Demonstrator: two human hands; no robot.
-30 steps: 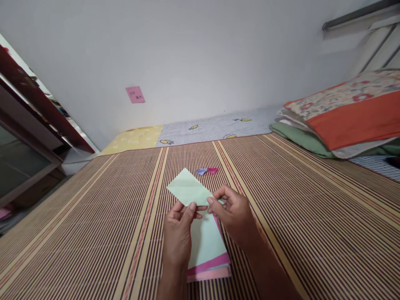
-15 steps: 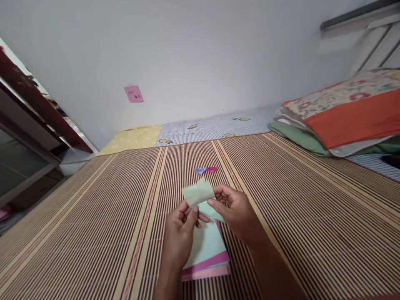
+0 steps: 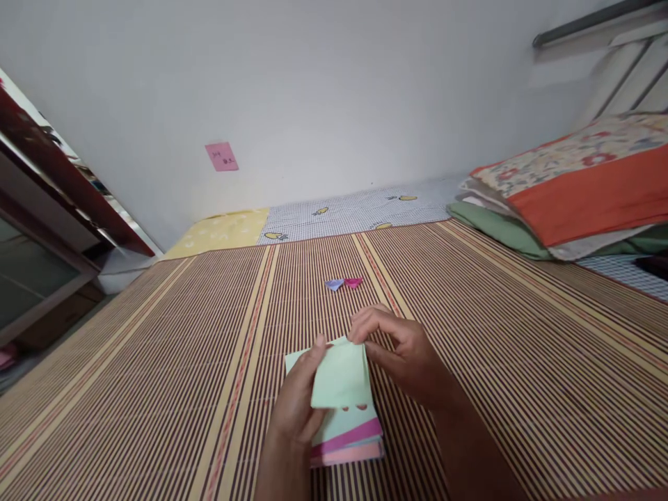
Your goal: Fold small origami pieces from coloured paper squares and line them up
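Note:
A pale green sheet of paper (image 3: 340,379), folded over on itself, is between my hands. My left hand (image 3: 297,396) grips its left side, thumb on the front and fingertips showing below its lower edge. At the top right corner, the fingers of my right hand (image 3: 396,348) pinch the paper's edge. Beneath lies a stack of coloured paper (image 3: 349,445), green on top with magenta, blue and pink sheets fanned at the near edge. Farther off, a small blue folded paper piece (image 3: 335,284) and a magenta one (image 3: 353,282) lie side by side.
A striped bamboo mat (image 3: 172,362) covers the bed. Beyond it are a patterned sheet (image 3: 344,209) and a white wall (image 3: 334,90) with a pink note (image 3: 222,156). Folded bedding (image 3: 589,188) is piled at the right.
The green paper has come down and turned, its folded face now toward me above the stack. My left fingers have moved behind it; my right hand has shifted to its top right corner.

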